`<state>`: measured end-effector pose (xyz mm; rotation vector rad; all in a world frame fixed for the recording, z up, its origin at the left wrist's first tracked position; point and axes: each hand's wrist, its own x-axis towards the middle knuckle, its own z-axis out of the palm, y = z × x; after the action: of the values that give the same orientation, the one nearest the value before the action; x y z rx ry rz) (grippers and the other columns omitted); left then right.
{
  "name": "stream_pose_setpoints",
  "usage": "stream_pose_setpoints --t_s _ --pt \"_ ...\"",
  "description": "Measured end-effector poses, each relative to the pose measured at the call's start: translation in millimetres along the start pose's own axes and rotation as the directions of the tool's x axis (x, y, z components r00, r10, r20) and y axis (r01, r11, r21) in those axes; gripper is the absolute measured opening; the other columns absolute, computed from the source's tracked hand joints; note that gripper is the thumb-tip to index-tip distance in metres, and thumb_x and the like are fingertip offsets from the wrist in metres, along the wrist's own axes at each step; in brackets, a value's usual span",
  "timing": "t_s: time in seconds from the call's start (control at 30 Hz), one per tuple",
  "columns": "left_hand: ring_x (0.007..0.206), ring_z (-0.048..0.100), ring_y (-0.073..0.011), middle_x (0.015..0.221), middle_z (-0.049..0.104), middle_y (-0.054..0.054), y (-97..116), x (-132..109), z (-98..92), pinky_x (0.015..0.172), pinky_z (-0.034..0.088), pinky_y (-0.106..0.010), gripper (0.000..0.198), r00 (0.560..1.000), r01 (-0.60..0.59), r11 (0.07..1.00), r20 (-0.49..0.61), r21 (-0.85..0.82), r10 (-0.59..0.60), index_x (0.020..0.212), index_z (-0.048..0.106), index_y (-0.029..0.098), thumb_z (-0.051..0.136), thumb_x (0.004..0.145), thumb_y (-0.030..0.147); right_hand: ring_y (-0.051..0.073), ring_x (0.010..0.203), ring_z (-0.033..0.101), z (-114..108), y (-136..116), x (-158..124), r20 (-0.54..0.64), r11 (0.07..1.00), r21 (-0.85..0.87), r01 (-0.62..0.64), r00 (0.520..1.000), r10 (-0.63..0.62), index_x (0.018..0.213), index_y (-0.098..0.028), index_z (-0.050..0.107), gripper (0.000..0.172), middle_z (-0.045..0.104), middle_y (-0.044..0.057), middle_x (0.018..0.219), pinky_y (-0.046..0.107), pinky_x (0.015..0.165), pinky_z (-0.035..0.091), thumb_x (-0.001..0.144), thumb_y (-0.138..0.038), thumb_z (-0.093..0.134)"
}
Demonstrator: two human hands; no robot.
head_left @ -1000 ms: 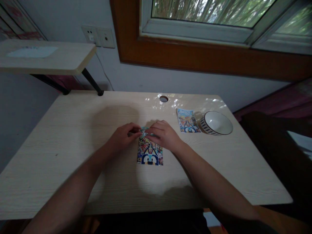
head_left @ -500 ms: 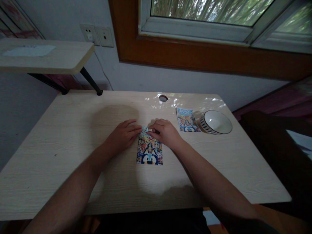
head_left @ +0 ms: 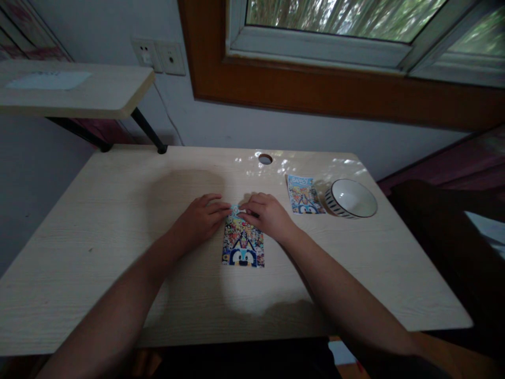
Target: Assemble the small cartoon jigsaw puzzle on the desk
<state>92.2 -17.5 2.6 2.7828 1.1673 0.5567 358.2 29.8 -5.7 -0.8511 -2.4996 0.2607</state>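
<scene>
A colourful cartoon picture [head_left: 243, 245], with a blue dog's face at its bottom, lies flat on the table [head_left: 189, 310] in front of me. My left hand [head_left: 205, 216] rests at its upper left corner, fingers stretched out and fingertips touching the edge. At the upper right, my right hand [head_left: 262, 210] has thumb and fingers pinched together over the picture's top part. Whatever is between those fingers is too small and covered to make out. Part of the picture's top edge is hidden by the right hand.
A matching printed sheet [head_left: 305, 196] lies to the right. Beside it stands a white bowl [head_left: 353, 199] with dark stripes outside. Near the back edge is a round cable hole [head_left: 265, 159]. A raised shelf [head_left: 110, 100] on dark legs stands at the back left.
Both hands stay in nearly the same place. The right fingers have shifted slightly at the picture's top, and the whole view has moved a little.
</scene>
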Motion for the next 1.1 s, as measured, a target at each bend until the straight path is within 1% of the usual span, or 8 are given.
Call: stream_pose_setpoints --t_s 0.17,0.43,0.53,0.7,0.8,0.9,1.1 --pt "0.134 0.051 -0.033 0.137 0.07 -0.008 2.1 0.8 1.9 0.111 0.047 -0.054 0.036 1.0 0.001 0.999 0.003 0.034 -0.002 0.136 0.069 0.022 0.058 0.102 0.016 0.022 0.088 0.063 -1.1 -0.8 -0.4 0.001 1.0 -0.023 0.012 1.0 -0.012 0.106 -0.02 0.079 0.021 0.072 0.008 0.091 0.035 0.078 0.043 0.101 -0.038 0.069" --pt "0.13 0.051 -0.0319 0.138 0.068 -0.008 4.8 2.3 6.2 0.111 0.045 -0.052 0.04 1.0 0.017 0.997 0.013 0.077 -0.018 0.139 0.067 0.024 0.055 0.102 0.015 0.022 0.087 0.063 -3.4 -1.4 -0.2 0.006 0.999 -0.032 0.021 1.0 -0.02 0.104 -0.02 0.079 0.022 0.071 0.007 0.089 0.035 0.077 0.043 0.101 -0.039 0.067" --pt "0.13 0.051 -0.0314 0.138 0.068 -0.008 4.9 1.9 6.5 0.111 0.045 -0.051 0.041 1.0 0.024 0.997 0.013 0.075 -0.025 0.138 0.067 0.025 0.054 0.101 0.012 0.022 0.086 0.062 -3.3 0.0 -0.8 0.009 1.0 -0.015 0.025 1.0 -0.024 0.104 -0.021 0.08 0.021 0.071 0.007 0.089 0.035 0.077 0.043 0.101 -0.038 0.067" --pt "0.13 0.052 -0.0309 0.139 0.068 -0.008 2.5 1.4 5.0 0.112 0.045 -0.051 0.042 1.0 0.006 0.998 0.025 0.058 -0.008 0.14 0.066 0.023 0.055 0.101 0.011 0.022 0.088 0.063 -3.3 2.1 -2.6 0.017 1.0 -0.009 0.024 1.0 -0.024 0.106 -0.022 0.079 0.019 0.072 0.007 0.091 0.035 0.079 0.044 0.101 -0.036 0.067" --pt "0.131 0.053 -0.0302 0.139 0.069 -0.008 0.9 1.3 2.9 0.112 0.047 -0.051 0.042 1.0 -0.002 1.0 0.026 0.029 0.001 0.136 0.068 0.021 0.055 0.098 0.007 0.022 0.088 0.063 -3.2 3.4 -3.4 0.014 1.0 -0.005 0.03 0.999 -0.03 0.106 -0.021 0.079 0.019 0.072 0.007 0.091 0.035 0.079 0.044 0.101 -0.035 0.067" --pt "0.132 0.054 -0.0295 0.139 0.069 -0.008 0.4 1.0 1.0 0.112 0.048 -0.052 0.044 1.0 -0.008 1.0 0.018 0.001 0.008 0.131 0.071 0.023 0.056 0.095 0.004 0.021 0.087 0.063 -2.7 4.3 -3.4 0.006 0.999 0.005 0.037 0.999 -0.037 0.105 -0.021 0.08 0.017 0.072 0.007 0.092 0.036 0.079 0.044 0.1 -0.033 0.068" --pt "0.133 0.054 -0.0322 0.14 0.068 -0.009 1.2 0.8 -0.1 0.11 0.048 -0.055 0.045 0.999 -0.013 1.0 0.041 0.015 0.013 0.134 0.071 0.026 0.06 0.095 0.006 0.021 0.087 0.064 -2.1 3.3 -2.6 0.005 1.0 0.005 0.031 1.0 -0.031 0.104 -0.022 0.08 0.015 0.072 0.007 0.091 0.035 0.078 0.044 0.099 -0.031 0.069"
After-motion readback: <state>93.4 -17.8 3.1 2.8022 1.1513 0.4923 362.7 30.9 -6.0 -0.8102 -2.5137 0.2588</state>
